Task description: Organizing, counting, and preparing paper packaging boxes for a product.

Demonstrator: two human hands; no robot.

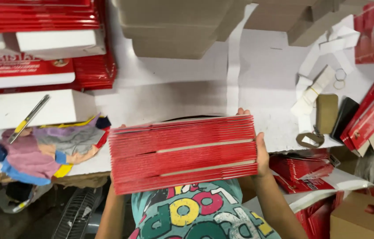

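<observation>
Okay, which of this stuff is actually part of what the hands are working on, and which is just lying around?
In hand:
- stack of flat red cartons, pressed between the left hand and right hand

Lying about:
- utility knife
- bundle of coloured cloth
- rubber bands
- brown cardboard stacks
- black wallet

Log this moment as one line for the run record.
left hand: grips red carton stack | right hand: grips stack's other end | stack: held above white table

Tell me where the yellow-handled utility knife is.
In the head view, the utility knife lies far left on a white box, above the crumpled cloths.
</observation>
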